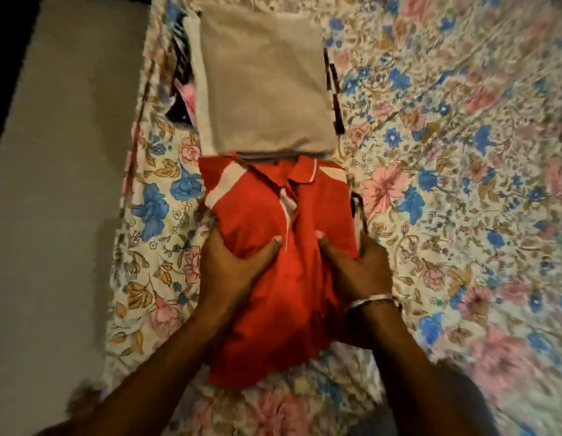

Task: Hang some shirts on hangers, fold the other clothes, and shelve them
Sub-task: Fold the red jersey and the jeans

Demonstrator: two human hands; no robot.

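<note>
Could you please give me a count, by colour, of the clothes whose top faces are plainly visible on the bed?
Red: 1, the red polo shirt, held by both hands.
Beige: 1, the beige folded garment topping a pile.
Total: 2. Patterned pieces beneath the pile cannot be counted.

We find no readable text, label, brand or number; the black-and-white print [180, 62] under the folded pile is too blurred.

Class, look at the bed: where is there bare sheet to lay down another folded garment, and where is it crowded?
Free: the floral sheet right of the beige stack and red shirt. A narrower strip lies left of the shirt, by the bed edge. Crowded: the middle, where both hands hold the shirt against the stack.
</note>
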